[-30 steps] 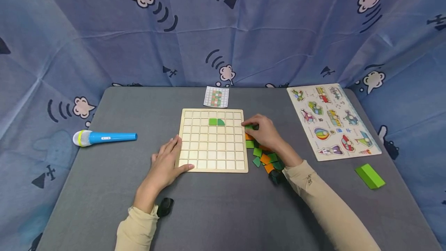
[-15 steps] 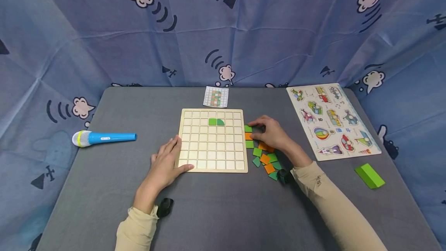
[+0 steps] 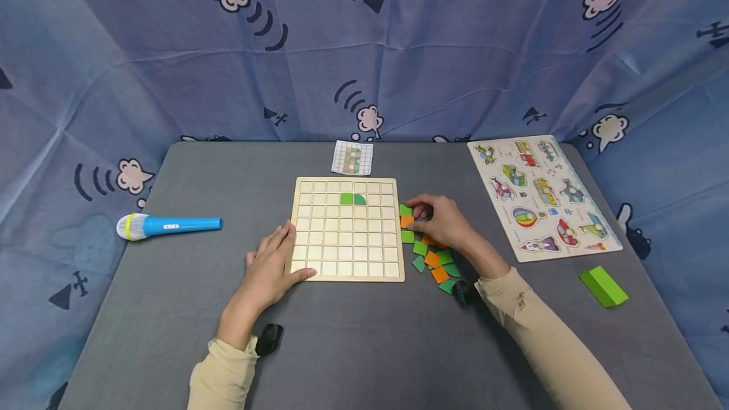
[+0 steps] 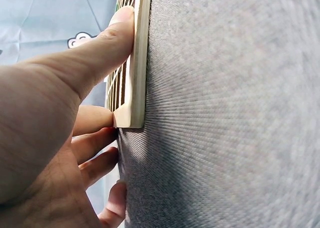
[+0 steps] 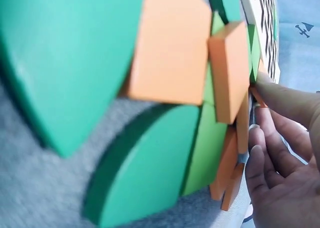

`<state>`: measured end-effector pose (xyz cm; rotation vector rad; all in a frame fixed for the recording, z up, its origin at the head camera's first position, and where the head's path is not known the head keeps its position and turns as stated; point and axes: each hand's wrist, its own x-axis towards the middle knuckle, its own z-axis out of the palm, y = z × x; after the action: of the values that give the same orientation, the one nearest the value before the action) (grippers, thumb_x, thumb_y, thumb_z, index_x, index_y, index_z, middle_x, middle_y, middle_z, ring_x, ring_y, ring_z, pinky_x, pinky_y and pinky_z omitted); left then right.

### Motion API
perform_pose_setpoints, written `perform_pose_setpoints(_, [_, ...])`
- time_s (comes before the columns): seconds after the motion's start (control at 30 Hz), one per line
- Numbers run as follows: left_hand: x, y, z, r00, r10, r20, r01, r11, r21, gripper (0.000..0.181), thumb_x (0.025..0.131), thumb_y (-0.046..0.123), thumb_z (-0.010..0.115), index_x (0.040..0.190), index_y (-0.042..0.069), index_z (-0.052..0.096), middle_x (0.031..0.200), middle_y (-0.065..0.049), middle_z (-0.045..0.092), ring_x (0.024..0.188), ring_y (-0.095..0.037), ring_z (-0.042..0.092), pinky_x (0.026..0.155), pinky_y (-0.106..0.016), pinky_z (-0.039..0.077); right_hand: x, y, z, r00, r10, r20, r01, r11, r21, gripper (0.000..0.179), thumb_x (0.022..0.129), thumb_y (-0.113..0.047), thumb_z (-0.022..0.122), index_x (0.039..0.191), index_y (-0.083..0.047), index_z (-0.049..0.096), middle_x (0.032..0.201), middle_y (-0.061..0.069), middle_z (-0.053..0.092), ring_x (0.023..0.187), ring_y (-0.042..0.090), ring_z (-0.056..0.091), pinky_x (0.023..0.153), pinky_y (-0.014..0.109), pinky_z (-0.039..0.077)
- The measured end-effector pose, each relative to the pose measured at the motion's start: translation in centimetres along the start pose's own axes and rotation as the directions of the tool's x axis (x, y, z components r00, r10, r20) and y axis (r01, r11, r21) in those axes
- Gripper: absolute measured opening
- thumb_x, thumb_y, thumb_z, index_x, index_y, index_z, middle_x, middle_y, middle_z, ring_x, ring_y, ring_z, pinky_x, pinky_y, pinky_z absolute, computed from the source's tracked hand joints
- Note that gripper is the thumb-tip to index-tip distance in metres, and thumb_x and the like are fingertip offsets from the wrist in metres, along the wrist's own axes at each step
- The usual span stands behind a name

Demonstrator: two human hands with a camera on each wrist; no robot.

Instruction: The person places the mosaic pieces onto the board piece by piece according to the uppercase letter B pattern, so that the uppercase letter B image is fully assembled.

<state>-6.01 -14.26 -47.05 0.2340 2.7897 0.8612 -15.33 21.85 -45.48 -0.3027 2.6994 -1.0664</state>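
Grid board (image 3: 348,233): L hand (image 3: 270,269) relaxed on nr-L corner; R hand (image 3: 444,223) at orange tile (image 3: 406,221), can't tell grip; far-edge gap to card (image 3: 352,159).

Left of centre, the left hand (image 3: 272,264) rests, fingers extended, thumb spread apart; the left forearm (image 3: 224,369) enters at lower left. Right of centre, the right hand (image 3: 443,220) pinches, fingers curled; the right forearm (image 3: 549,337) slants from lower right.

The left grip (image 3: 272,261) rests on the gridded board (image 3: 345,240); the right grip (image 3: 442,220) touches tiles (image 3: 420,248) beside it.
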Motion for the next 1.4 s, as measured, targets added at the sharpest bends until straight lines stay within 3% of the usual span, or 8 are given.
perform_pose_setpoints(0.27, [-0.1, 0.0, -0.1, 1.0, 0.007, -0.007, -0.007, 1.0, -0.013, 0.099, 0.094, 0.039, 0.08, 0.168, 0.004, 0.024, 0.177, -0.016, 0.019, 0.164, -0.042, 0.019, 0.108, -0.067, 0.026, 0.2, -0.5, 0.3, 0.999, -0.03, -0.038, 0.03, 0.999, 0.014, 0.015, 0.097, -0.007, 0.078, 0.11, -0.002, 0.077, 0.092, 0.011, 0.07, 0.082, 0.023, 0.06, 0.075, 0.033, 0.047])
perform_pose_setpoints(0.63, [-0.1, 0.1, 0.0, 1.0, 0.02, -0.019, -0.02, 1.0, -0.005, 0.099, 0.094, 0.039, 0.081, 0.167, 0.003, 0.026, 0.177, -0.017, 0.021, 0.163, -0.042, 0.02, 0.106, -0.065, 0.028, 2.1, -3.1, 2.1, 0.997, -0.059, -0.059, 0.066, 0.989, 0.134, 0.022, 0.101, -0.009, 0.074, 0.123, -0.005, 0.075, 0.095, 0.011, 0.073, 0.081, 0.021, 0.061, 0.072, 0.03, 0.046])
perform_pose_setpoints(0.97, [0.1, 0.1, -0.1, 1.0, 0.02, -0.022, -0.02, 1.0, -0.001, 0.099, 0.093, 0.04, 0.081, 0.167, 0.003, 0.027, 0.177, -0.016, 0.021, 0.163, -0.041, 0.021, 0.103, -0.062, 0.029, 4.6, -6.0, 5.4, 0.996, -0.072, -0.054, 0.079, 0.986, 0.144, 0.016, 0.1, -0.012, 0.076, 0.115, -0.006, 0.076, 0.098, 0.011, 0.079, 0.083, 0.021, 0.07, 0.076, 0.03, 0.051])
perform_pose_setpoints(1.27, [0.1, 0.1, -0.1, 1.0, 0.012, -0.013, -0.012, 1.0, 0.007, 0.099, 0.094, 0.041, 0.081, 0.167, 0.003, 0.027, 0.177, -0.018, 0.022, 0.163, -0.042, 0.022, 0.103, -0.063, 0.03, 6.6, -7.7, 7.1, 0.997, -0.056, -0.051, 0.063, 0.987, 0.149, 0.012, 0.101, -0.014, 0.074, 0.11, -0.006, 0.076, 0.094, 0.008, 0.076, 0.072, 0.013, 0.054, 0.069, 0.025, 0.042])
perform_pose_setpoints(1.4, [0.0, 0.1, -0.2, 1.0, 0.005, -0.008, -0.005, 1.0, 0.011, 0.099, 0.094, 0.041, 0.08, 0.167, 0.002, 0.027, 0.177, -0.018, 0.022, 0.162, -0.042, 0.022, 0.103, -0.064, 0.029, 7.1, -7.9, 7.5, 0.997, -0.038, -0.068, 0.05, 0.98, 0.19, 0.011, 0.1, -0.012, 0.076, 0.107, -0.004, 0.077, 0.093, 0.01, 0.076, 0.071, 0.012, 0.054, 0.067, 0.024, 0.043])
